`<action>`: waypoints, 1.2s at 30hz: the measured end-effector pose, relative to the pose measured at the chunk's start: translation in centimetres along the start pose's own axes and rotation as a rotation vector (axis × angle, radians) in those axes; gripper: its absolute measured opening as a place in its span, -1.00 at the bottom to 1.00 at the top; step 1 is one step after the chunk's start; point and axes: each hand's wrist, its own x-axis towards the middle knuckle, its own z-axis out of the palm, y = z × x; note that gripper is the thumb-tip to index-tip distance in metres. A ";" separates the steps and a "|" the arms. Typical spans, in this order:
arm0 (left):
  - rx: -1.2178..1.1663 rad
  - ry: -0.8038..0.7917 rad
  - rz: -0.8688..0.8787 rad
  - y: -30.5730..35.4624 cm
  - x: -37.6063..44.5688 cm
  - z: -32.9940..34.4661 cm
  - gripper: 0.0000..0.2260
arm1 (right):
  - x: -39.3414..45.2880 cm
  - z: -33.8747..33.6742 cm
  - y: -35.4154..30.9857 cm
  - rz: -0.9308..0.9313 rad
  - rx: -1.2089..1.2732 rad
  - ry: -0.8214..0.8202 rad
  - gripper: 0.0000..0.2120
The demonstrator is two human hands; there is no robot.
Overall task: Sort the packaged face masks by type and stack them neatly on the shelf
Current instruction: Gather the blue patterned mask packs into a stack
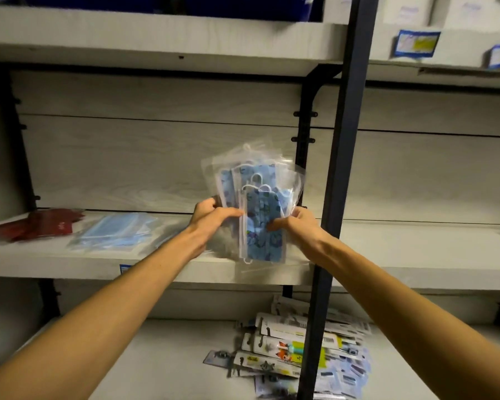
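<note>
Left of the fingers, red packets [38, 225] and plain blue mask packs [113, 230] lie on the pale shelf [70, 261]. The left hand [211, 216] and right hand [293, 222], fingers curled, grip an upright fan of blue patterned mask packs [261, 215]. A dark upright post [341, 168] stands just right.

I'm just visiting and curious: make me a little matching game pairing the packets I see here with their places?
Things:
1. patterned blue mask packs
2. red packs
3. plain light-blue mask packs
4. carded packets

Places:
A. middle shelf, far left
B. lower shelf
C. held in both hands
D. middle shelf, just right of the red ones

Pairs: 1-C, 2-A, 3-D, 4-B
</note>
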 end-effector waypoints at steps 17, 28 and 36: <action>0.099 -0.120 0.290 7.3 -12.7 17.4 -0.82 | -11.2 -17.5 0.9 -0.283 -0.031 -0.052 -0.77; 0.168 -0.311 0.070 4.3 -9.7 34.5 -0.87 | -12.7 -31.2 8.5 -0.149 0.048 0.189 -0.80; 0.198 -0.512 -0.106 1.4 -2.6 40.9 -0.73 | -8.0 -38.4 11.8 -0.052 0.043 0.362 -0.76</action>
